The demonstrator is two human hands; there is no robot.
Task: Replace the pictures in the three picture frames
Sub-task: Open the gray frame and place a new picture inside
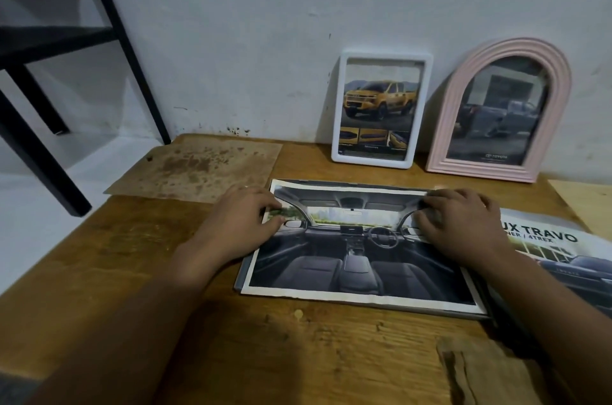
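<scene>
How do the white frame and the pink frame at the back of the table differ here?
The white frame is a rounded rectangle; the pink frame is arched with ridged moulding. The white frame holds a bright picture of a yellow pickup above small detail shots; the pink frame holds a dark, greyish vehicle picture, dimmed by glare. The white frame stands left of the pink one. Both stand upright against the wall, untouched by either hand.
</scene>
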